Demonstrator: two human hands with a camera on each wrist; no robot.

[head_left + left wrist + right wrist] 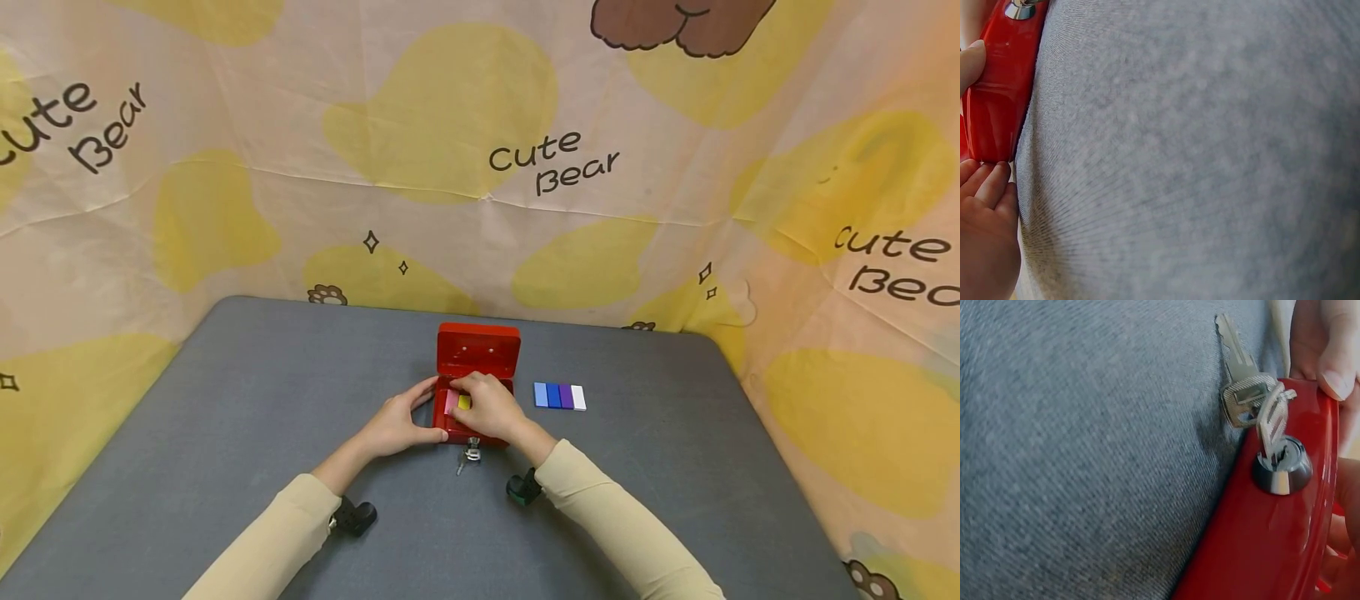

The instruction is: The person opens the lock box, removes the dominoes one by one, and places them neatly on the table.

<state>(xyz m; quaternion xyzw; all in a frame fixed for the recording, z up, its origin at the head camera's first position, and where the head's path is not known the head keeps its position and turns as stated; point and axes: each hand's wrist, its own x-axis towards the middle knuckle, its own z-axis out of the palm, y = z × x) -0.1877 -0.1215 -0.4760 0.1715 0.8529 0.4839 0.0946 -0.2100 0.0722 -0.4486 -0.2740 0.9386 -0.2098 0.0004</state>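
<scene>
A red metal cash box [477,354] stands on the table with its lid raised. My left hand [392,423] holds it by the left side, thumb on the front edge and fingers along the side wall. Inside lie a pink block [451,402] and a yellow block [465,402], side by side. My right hand [491,406] reaches into the box, thumb and forefinger at the two ends of the yellow block, pinching it; the palm hides the box's right part. From the front lock [1282,465] hang keys [1241,378], one of them inserted.
To the right of the box, a row of light blue, blue, purple and white blocks [559,396] lies on the grey table [300,375]. Printed cloth [442,108] hangs behind the table and at both sides.
</scene>
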